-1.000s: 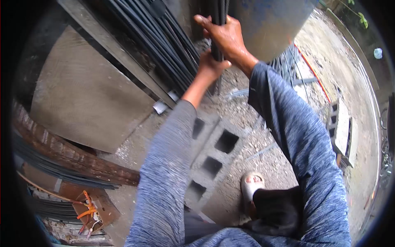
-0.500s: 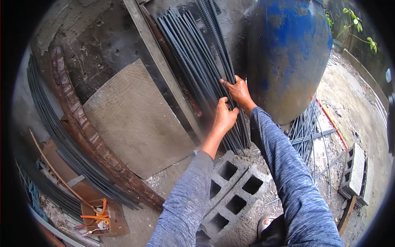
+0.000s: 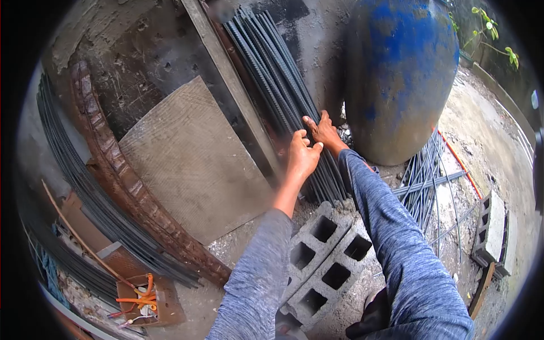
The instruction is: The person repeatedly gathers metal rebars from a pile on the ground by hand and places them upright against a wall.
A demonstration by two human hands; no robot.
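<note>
A bundle of dark ribbed steel bars [image 3: 272, 73] leans against the wall, its lower ends on the ground behind the concrete blocks [image 3: 326, 263]. At the bundle's right edge is my right hand [image 3: 324, 131], fingers apart, with its palm side toward the bars. Just left of it and slightly lower, my left hand [image 3: 304, 154] is over the front of the bars, its thumb and fingers spread. Neither hand is wrapped round a bar. Parts of the fingers overlap the bars, so exact contact is hard to tell.
A blue, mud-stained drum [image 3: 399, 85] stands right of the bars. Cut rods [image 3: 425, 184] lie below it, with more blocks [image 3: 490, 229] at the right. Leftward are a flat board [image 3: 195, 164], a curved brown beam [image 3: 122, 167] and a cardboard box [image 3: 167, 300] with orange pieces.
The bars that both hands gripped upright a second ago now rest with the leaning bundle. Both hands have let go and opened. The view has shifted toward the wall.
</note>
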